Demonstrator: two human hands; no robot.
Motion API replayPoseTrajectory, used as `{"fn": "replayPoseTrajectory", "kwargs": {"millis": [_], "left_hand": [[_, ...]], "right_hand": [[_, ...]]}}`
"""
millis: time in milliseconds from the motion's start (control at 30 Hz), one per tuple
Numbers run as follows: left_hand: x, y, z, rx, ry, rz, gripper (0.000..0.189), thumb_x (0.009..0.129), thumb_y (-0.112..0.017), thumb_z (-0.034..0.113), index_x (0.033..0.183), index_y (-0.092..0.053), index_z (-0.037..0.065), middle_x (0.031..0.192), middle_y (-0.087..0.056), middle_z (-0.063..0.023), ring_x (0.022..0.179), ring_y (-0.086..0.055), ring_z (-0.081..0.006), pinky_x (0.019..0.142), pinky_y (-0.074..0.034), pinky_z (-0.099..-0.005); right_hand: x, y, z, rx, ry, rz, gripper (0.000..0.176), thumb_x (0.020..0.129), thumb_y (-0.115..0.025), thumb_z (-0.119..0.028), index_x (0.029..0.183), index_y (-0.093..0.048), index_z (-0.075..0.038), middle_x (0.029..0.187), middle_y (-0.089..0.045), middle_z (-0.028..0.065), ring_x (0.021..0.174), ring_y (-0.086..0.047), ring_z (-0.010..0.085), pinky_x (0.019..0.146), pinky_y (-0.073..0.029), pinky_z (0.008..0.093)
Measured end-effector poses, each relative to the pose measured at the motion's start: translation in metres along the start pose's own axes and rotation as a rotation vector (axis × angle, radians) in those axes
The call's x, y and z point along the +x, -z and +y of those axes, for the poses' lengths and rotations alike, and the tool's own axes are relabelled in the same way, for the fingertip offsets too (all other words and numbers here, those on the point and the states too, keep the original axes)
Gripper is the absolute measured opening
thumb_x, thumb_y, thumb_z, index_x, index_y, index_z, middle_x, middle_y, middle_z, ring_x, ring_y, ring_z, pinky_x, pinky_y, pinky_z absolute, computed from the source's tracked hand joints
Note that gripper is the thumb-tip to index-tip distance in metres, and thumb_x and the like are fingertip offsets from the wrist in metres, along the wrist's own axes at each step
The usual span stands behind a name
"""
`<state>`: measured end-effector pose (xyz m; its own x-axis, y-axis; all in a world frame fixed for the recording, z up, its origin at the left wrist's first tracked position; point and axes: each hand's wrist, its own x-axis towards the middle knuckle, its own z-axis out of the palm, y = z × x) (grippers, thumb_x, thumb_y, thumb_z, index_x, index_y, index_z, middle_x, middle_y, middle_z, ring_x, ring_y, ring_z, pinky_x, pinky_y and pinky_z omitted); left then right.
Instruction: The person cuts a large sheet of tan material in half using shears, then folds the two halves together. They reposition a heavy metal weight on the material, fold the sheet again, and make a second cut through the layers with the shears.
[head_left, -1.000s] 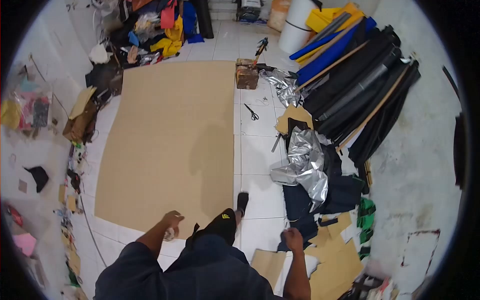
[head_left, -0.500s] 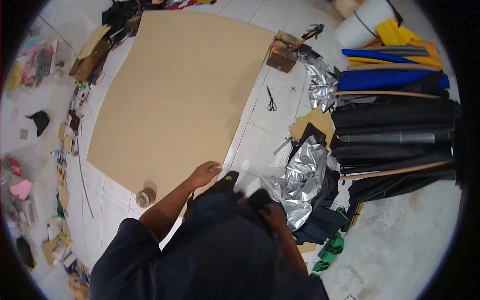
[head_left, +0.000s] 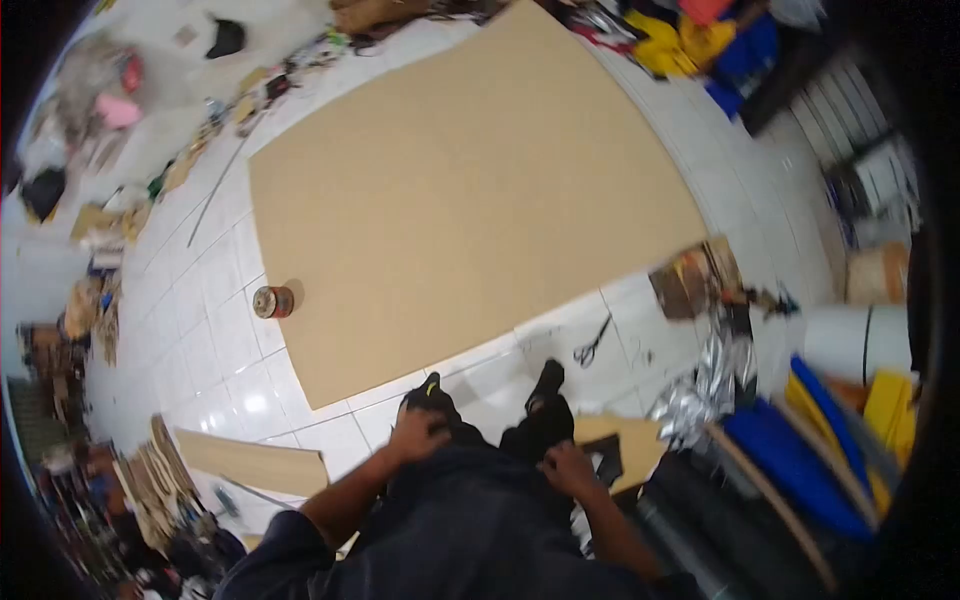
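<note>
My left hand [head_left: 418,435] rests low over my left leg, its fingers apart with nothing seen in them. Against my right thigh is my right hand [head_left: 568,468], fingers curled; whether they pinch the dark trouser cloth is too blurred to tell. In front of my dark shoes lies a large tan sheet [head_left: 470,210], spread over the floor. A tin can [head_left: 272,302] stands at its left edge. Black-handled scissors [head_left: 592,342] lie on the tiles beyond my right foot.
A worn box [head_left: 685,284] stands by the sheet's right corner. Silver foil-like material [head_left: 708,380] and blue rolled material [head_left: 795,465] lie at the right. A tan strip [head_left: 250,462] is at lower left. Scraps line the far left floor, near a thin rod [head_left: 217,190].
My view has turned to the right, so the sheet and rolls appear rotated. My left hand has come back from near the sheet's edge to my leg. The right stays by my thigh.
</note>
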<state>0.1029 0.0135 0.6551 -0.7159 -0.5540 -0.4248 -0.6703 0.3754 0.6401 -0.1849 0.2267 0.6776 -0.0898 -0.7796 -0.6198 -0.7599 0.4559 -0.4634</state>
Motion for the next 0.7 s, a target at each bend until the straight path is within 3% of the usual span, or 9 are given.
{"fn": "replayPoseTrajectory", "kwargs": {"millis": [133,267,367,400,533,567,600,633,700], "left_hand": [[-0.022,-0.024,0.073,0.164,0.142,-0.088,0.019,0.084,-0.061,0.031,0.091,-0.070,0.016,0.095,-0.064,-0.0112,0.094,-0.060,-0.0342,0.085,-0.047,-0.0504],[-0.063,-0.042,0.091,-0.304,0.264,-0.358,0.017,0.084,-0.056,0.024,0.085,-0.066,0.010,0.085,-0.063,-0.0151,0.081,-0.062,-0.0351,0.073,-0.051,-0.0444],[-0.100,-0.092,0.078,-0.567,-0.174,-0.555,0.016,0.086,-0.054,0.016,0.085,-0.063,0.004,0.085,-0.062,-0.0168,0.082,-0.061,-0.0346,0.074,-0.050,-0.0437],[-0.097,-0.111,0.086,-0.669,-0.053,-0.749,0.018,0.087,-0.056,0.019,0.087,-0.064,0.003,0.085,-0.063,-0.0161,0.081,-0.062,-0.0317,0.074,-0.049,-0.0427],[-0.041,-0.190,0.082,-0.841,0.408,-1.341,0.026,0.088,-0.062,0.027,0.097,-0.066,0.003,0.086,-0.066,-0.0156,0.082,-0.063,-0.0252,0.075,-0.049,-0.0403],[-0.016,-0.212,0.070,-0.871,0.591,-1.491,0.029,0.089,-0.062,0.028,0.104,-0.066,0.004,0.088,-0.067,-0.0167,0.083,-0.063,-0.0242,0.076,-0.049,-0.0399],[0.017,-0.228,0.043,-0.917,0.620,-1.332,0.029,0.090,-0.061,0.028,0.105,-0.065,0.003,0.089,-0.067,-0.0152,0.084,-0.063,-0.0241,0.077,-0.049,-0.0384],[0.053,-0.244,0.006,-0.921,0.565,-0.949,0.029,0.090,-0.060,0.027,0.106,-0.063,0.003,0.090,-0.066,-0.0138,0.084,-0.062,-0.0239,0.078,-0.049,-0.0369],[0.131,-0.275,-0.085,-0.763,0.483,-0.236,0.028,0.092,-0.058,0.025,0.109,-0.060,0.002,0.093,-0.065,-0.0109,0.086,-0.062,-0.0237,0.079,-0.049,-0.0339]], "right_hand": [[-0.002,0.065,0.033,-0.094,0.029,-0.328,0.037,0.088,-0.060,-0.046,0.096,-0.063,-0.009,0.095,-0.062,0.0155,0.092,-0.060,0.0365,0.079,-0.049,0.0457],[0.000,0.113,0.064,0.151,0.068,-0.799,0.042,0.095,-0.052,-0.047,0.097,-0.058,-0.006,0.094,-0.065,0.0174,0.084,-0.064,0.0308,0.077,-0.050,0.0461],[-0.004,0.110,0.086,0.326,0.219,-1.091,0.043,0.094,-0.053,-0.050,0.096,-0.058,-0.007,0.085,-0.065,0.0122,0.074,-0.063,0.0254,0.071,-0.051,0.0406],[0.008,0.097,0.097,0.343,0.207,-1.094,0.043,0.094,-0.053,-0.050,0.096,-0.058,-0.007,0.085,-0.065,0.0122,0.074,-0.063,0.0254,0.071,-0.051,0.0406],[0.073,0.052,0.112,0.355,-0.079,-1.598,0.046,0.094,-0.054,-0.054,0.103,-0.057,-0.009,0.081,-0.060,0.0071,0.070,-0.060,0.0178,0.065,-0.050,0.0306],[0.100,0.025,0.126,0.496,-0.071,-1.553,0.043,0.094,-0.054,-0.050,0.104,-0.057,-0.009,0.081,-0.061,0.0075,0.070,-0.060,0.0177,0.064,-0.050,0.0309],[0.144,0.008,0.148,0.587,-0.049,-1.495,0.039,0.094,-0.055,-0.047,0.105,-0.056,-0.009,0.081,-0.061,0.0078,0.070,-0.061,0.0175,0.064,-0.050,0.0311],[0.187,0.028,0.152,0.450,-0.065,-1.178,0.035,0.095,-0.056,-0.040,0.105,-0.056,-0.007,0.083,-0.063,0.0074,0.073,-0.064,0.0177,0.065,-0.052,0.0322],[0.269,-0.028,0.242,0.729,0.271,-0.162,0.026,0.095,-0.056,-0.032,0.096,-0.059,-0.006,0.075,-0.060,0.0041,0.065,-0.062,0.0154,0.057,-0.050,0.0301]]}}
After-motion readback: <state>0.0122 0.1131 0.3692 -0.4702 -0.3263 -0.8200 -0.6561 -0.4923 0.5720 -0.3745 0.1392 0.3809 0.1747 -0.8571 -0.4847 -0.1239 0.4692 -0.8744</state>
